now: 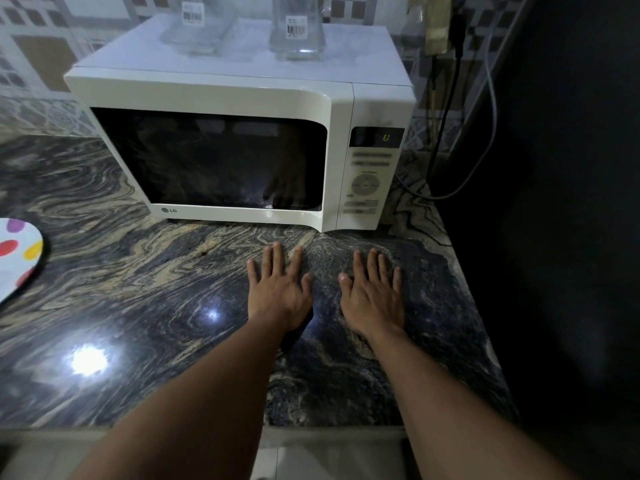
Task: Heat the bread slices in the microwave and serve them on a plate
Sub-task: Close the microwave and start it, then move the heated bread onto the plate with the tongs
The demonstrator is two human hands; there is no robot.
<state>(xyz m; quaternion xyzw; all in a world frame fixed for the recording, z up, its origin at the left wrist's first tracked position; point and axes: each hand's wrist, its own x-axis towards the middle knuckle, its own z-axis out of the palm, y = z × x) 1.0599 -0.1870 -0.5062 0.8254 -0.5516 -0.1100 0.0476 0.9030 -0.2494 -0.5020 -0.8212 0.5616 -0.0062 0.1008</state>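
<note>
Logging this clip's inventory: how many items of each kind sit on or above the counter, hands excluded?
Microwave: 1, white, door shut
Clear glass containers on top of the microwave: 2, the other at
Polka-dot plate, cut off at the left edge: 1
Bread slices: 0 visible
Total: 4

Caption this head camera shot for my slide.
Both hands, left and right, flat on the countertop before the closed microwave.

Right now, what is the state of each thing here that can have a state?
Microwave: door shut, display lit.
Left hand: flat on the countertop, empty.
Right hand: flat on the countertop, empty.
Dotted plate: partly out of view, shows no bread.
Glass containers: upright on the microwave.
</note>
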